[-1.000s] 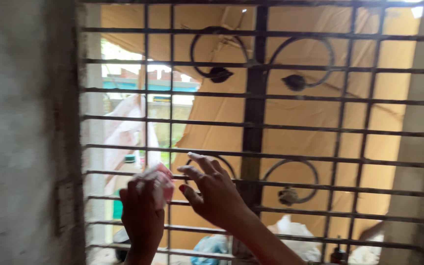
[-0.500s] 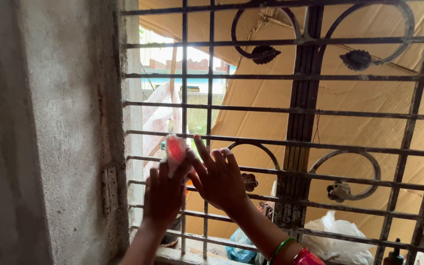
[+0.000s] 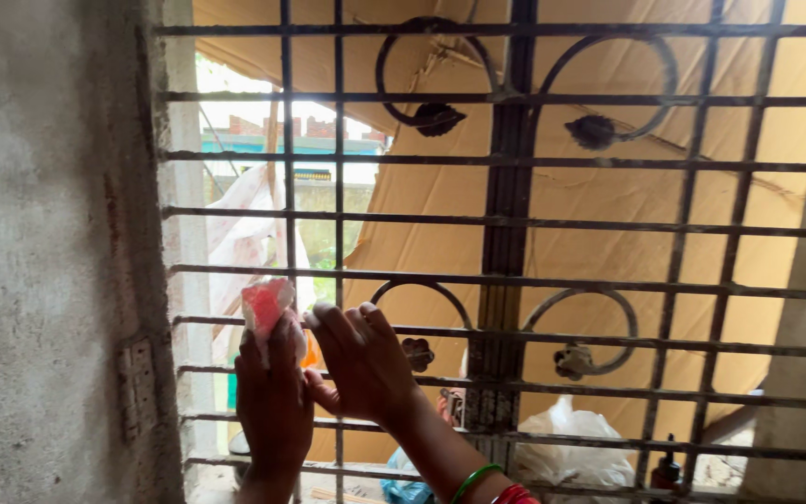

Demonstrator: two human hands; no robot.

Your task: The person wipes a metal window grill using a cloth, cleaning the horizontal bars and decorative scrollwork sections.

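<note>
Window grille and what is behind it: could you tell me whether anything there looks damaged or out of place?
Yes. Creased, sagging cardboard covers most of the opening behind the grille, leaving a gap at the left. The bars look grimy and flaking. The left hand holds a pink-and-white cloth at the bars, beside the right hand.

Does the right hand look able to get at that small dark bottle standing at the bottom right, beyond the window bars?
Probably not. The right hand is on the near side of the metal grille, far to the left of the dark bottle, which stands beyond the bars. The gaps look narrow for a hand to pass through.
</note>
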